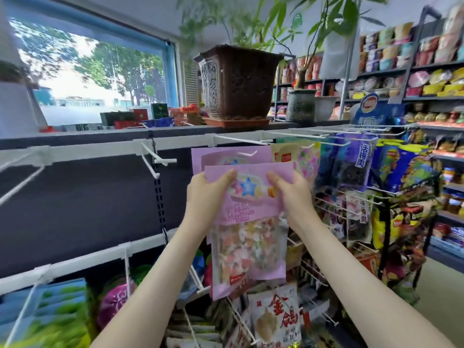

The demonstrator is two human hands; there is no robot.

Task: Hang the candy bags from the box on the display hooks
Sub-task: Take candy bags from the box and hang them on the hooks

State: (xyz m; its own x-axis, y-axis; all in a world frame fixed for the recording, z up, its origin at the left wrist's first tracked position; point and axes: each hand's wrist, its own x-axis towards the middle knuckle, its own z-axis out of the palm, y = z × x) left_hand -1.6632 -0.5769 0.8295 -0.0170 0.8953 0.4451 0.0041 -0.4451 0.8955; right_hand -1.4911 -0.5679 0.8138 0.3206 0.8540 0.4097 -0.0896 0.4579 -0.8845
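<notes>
Step in hand: hanging one bag, mid-lift. The candy bag (247, 222), pink-purple with a clear lower window full of pastel sweets, is held upright at chest height in front of the rack, and its top edge overlaps the lower part of a matching hung bag (226, 154) just behind it. A white hook (247, 153) shows at that hung bag's top hole. The held bag's own top sits below the hook and is not yet threaded. Left hand (206, 194) pinches the bag's upper left corner, thumb flat on the front, fingers curled out of sight behind. Right hand (293, 194) does the same at the upper right corner, thumb pressing the front near the star print. Both grips are closed on the header and the bag hangs freely below them. The hang hole on the held bag cannot be made out; motion blur softens the print. Judgement: next move calls for raising the header to hook level, lining the hole with the wire tip, then pushing back along it. An empty hook (160, 160) juts out well to the left, a second option. The box is not in view.
</notes>
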